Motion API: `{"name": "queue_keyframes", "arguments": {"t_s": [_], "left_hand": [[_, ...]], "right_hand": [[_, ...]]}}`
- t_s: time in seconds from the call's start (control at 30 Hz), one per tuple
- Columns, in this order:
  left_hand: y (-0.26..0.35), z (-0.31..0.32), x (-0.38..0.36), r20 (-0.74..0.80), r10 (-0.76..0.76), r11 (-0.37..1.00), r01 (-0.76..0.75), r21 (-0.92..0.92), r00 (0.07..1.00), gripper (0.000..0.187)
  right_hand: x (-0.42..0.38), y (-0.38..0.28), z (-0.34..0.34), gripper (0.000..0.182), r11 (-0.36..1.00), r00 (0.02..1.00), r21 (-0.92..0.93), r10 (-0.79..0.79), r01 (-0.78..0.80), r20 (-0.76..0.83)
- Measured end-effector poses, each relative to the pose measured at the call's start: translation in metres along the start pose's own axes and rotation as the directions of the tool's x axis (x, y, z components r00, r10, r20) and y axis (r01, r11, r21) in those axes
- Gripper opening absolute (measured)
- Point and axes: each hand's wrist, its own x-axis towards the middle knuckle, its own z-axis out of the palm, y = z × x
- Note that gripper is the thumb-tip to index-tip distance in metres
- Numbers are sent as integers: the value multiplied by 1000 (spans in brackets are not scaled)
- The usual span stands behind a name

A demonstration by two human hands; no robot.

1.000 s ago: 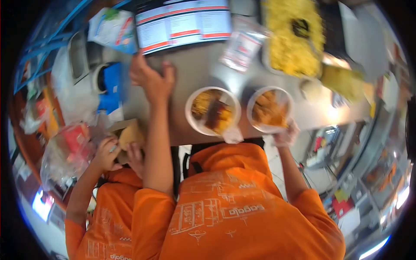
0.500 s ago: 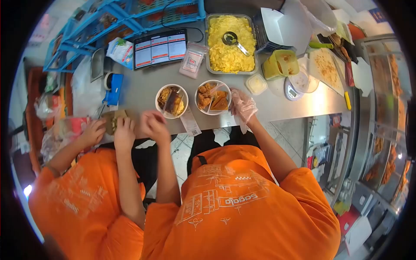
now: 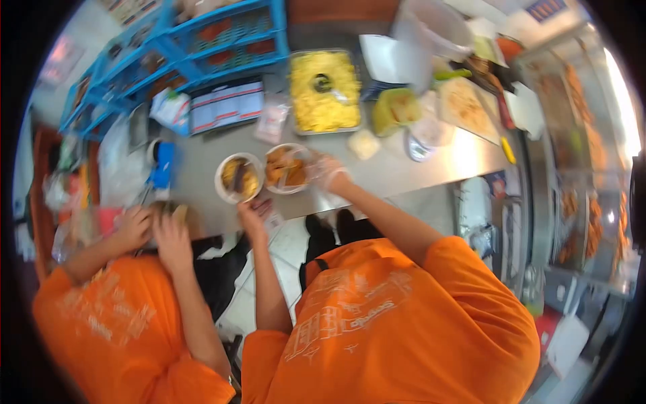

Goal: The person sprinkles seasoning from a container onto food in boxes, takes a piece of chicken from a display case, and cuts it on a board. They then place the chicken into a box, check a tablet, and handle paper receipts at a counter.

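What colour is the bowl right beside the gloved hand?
The bowl is white; it shows best in the head view.

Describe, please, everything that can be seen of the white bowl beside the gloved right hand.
The white bowl is round, smooth and plastic- or paper-like. It stands upright and uncovered on the metal counter, close to its near edge. Orange-brown food pieces fill much of it, and a pale strip, blurred, runs between them. The gloved right hand is at its right rim, apparently touching. Immediately to its left is another bowl; whether they touch is unclear.
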Motion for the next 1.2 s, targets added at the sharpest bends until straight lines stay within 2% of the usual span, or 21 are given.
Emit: {"name": "queue_keyframes", "arguments": {"t_s": [0.07, 0.17, 0.2, 0.23, 0.27, 0.33, 0.37, 0.43, 0.5, 0.53, 0.63, 0.7, 0.73, 0.77, 0.83, 0.9, 0.97, 1.0, 1.07, 1.13, 1.2], "left_hand": [[3, -18, 14, -8, 10, 1000, -9, 12, 1000, 43], [27, -42, 28, -91, 21, 998, -16, 57, 996, 49], [27, -59, 39, -112, 36, 998, -31, 47, 993, 50], [26, -74, 46, -173, 68, 997, -63, 38, 983, 49], [28, -84, 48, -234, 103, 995, -100, 28, 967, 48], [51, -78, 27, -302, 303, 943, -238, 234, 904, 41], [58, -66, 14, -265, 319, 934, -255, 248, 910, 41], [57, -29, -24, -120, 623, 759, -560, 331, 773, 27], [44, 42, -74, 77, 654, 708, -644, 290, 753, 22], [30, 78, -98, 242, 668, 662, -710, 239, 704, 18], [-36, 181, -170, 666, 381, 748, -638, 186, 641, 12], [-90, 241, -204, 862, 64, 800, -543, 257, 503, 15], [-119, 270, -211, 901, -129, 795, -500, 343, 414, 28], [-139, 307, -224, 940, -153, 795, -527, 300, 305, 28], [-176, 369, -245, 811, -351, 766, -355, 536, 469, 56], [-225, 433, -205, 762, -355, 773, -288, 565, 542, 70], [-244, 487, -192, 670, -295, 792, -217, 570, 681, 58], [-258, 515, -155, 647, -374, 784, -146, 603, 665, 51], [-270, 559, -80, 595, -451, 779, -32, 626, 666, 39], [-273, 586, -85, 530, -395, 813, 16, 582, 750, 34], [-269, 601, -88, 489, -342, 834, 18, 552, 802, 33]], "right_hand": [[14, -11, 21, 21, 985, 989, -171, 33, -8, 145], [25, -56, -3, 29, 967, 974, -205, -114, 154, 195], [23, -70, -20, 29, 984, 982, 155, 58, -86, 182], [19, -84, -38, 29, 816, 953, 497, 207, -294, 223], [12, -81, -38, 29, 810, 955, 508, 222, -293, 197], [3, -59, -19, 37, 983, 980, 79, -154, 165, -125], [-2, -39, 8, 36, 986, 949, 66, -127, 152, -288], [-51, -30, -76, 30, 834, 968, 492, 215, -250, 128], [-106, 9, -112, 33, 639, 875, 599, 380, -483, 300], [-134, 47, -103, 34, 664, 893, 607, 400, -437, 205], [-237, 144, -111, 34, 583, 812, 687, 584, -434, 18], [-315, 212, -117, 31, 701, 722, 535, 655, -471, -221], [-352, 223, -143, 31, 582, 601, 588, 775, -561, -194], [-389, 233, -166, 31, 442, 465, 651, 872, -617, -151], [-464, 260, -188, 30, 428, 332, 671, 902, -605, -276], [-529, 277, -193, 29, 428, 231, 685, 902, -590, -365], [-588, 291, -186, 27, 520, 230, 401, 781, -754, -580], [-612, 290, -184, 27, 508, 200, 410, 778, -757, -596], [-645, 287, -178, 27, 446, 58, 532, 802, -719, -594], [-661, 282, -181, 26, 169, -59, 708, 956, -686, -286], [-668, 294, -145, 25, 189, -148, 818, 937, -544, -315]]}}
